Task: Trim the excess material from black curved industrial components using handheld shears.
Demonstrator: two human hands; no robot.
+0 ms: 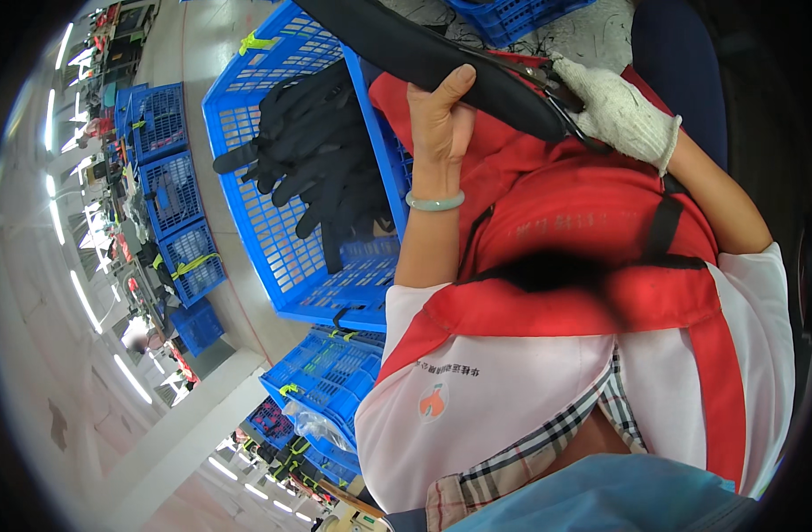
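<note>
A long, smooth, black padded strip [459,71] lies across my lap, running from the top edge toward my right hand. My bare left hand [443,115] grips its near side, thumb on top, with a pale green bangle at the wrist. In a white knitted glove, my right hand [620,113] is closed around a pair of dark-handled scissors [566,99]. Their metal blades lie against the strip's right end; the glove covers part of the handles. Beneath both hands spreads a red apron [503,177].
A large blue crate [246,208] at my left holds a heap of similar black strips [322,151]. Another blue crate [512,19] stands at the far side. More blue crates [331,377] are stacked lower left, and others [171,177] line the aisle.
</note>
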